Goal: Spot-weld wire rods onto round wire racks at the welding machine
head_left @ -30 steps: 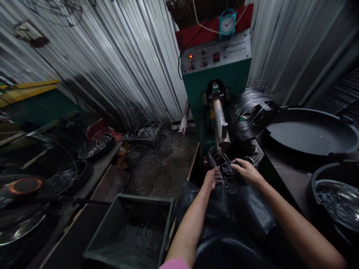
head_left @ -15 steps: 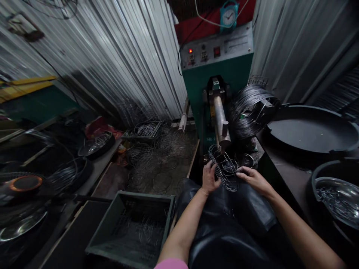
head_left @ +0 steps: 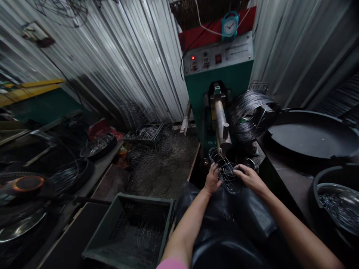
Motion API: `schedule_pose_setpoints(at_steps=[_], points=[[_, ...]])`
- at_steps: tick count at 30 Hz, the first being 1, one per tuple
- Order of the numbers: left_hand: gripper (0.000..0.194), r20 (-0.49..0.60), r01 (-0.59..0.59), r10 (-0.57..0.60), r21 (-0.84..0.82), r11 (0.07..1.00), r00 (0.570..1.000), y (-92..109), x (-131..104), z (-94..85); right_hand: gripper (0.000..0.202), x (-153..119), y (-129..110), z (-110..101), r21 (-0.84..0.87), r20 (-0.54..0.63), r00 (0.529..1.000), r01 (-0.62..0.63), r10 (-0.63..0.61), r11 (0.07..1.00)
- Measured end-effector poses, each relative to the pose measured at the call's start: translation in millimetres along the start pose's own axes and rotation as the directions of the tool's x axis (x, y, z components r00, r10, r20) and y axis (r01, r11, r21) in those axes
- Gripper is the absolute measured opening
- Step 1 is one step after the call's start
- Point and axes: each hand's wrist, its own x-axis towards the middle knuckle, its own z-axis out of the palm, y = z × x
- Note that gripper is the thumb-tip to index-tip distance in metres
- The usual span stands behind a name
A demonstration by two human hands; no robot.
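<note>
A small wire basket (head_left: 227, 178) of thin bent metal wire is held above my lap, just under the electrode arm (head_left: 223, 130) of a green spot welding machine (head_left: 196, 86). My left hand (head_left: 212, 180) is closed around the basket's left side, with its fingers curled over the wires. On the other side, my right hand (head_left: 248, 176) pinches with thumb and forefinger at the basket's right edge; what lies right between the fingertips is too small to make out. The upper end of the basket is close to the electrode tip; whether they touch I cannot tell.
A coil of wire (head_left: 249, 112) hangs right of the machine. Farther right are a wide black tray (head_left: 314, 136) and a metal bowl (head_left: 340, 201) of small wire pieces. A green plastic crate (head_left: 97, 239) stands at my left, with loose wire rings (head_left: 162, 183) on the floor beyond.
The view has tilted slightly, so the scene sits a little lower. My right hand has moved slightly left, closer to my left hand; the basket stays under the electrode.
</note>
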Motion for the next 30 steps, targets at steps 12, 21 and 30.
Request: schedule_pose_setpoints(at_steps=[12,21,30], points=[[0.05,-0.134,-0.132,0.118,-0.097,0.986,0.984,-6,2,-0.1,0.037,-7,7,-6,0.106,0.071,0.993,-0.105,0.097,0.989],[0.053,-0.032,0.093,-0.104,-0.248,0.964,0.994,6,-4,-9.7,0.038,2,3,-1,0.182,0.137,0.986,-0.116,0.092,0.976],[0.06,0.016,0.23,-0.239,-0.334,0.914,0.971,9,9,-12.0,0.03,27,-4,0,0.124,0.037,0.996,-0.082,0.078,0.989]])
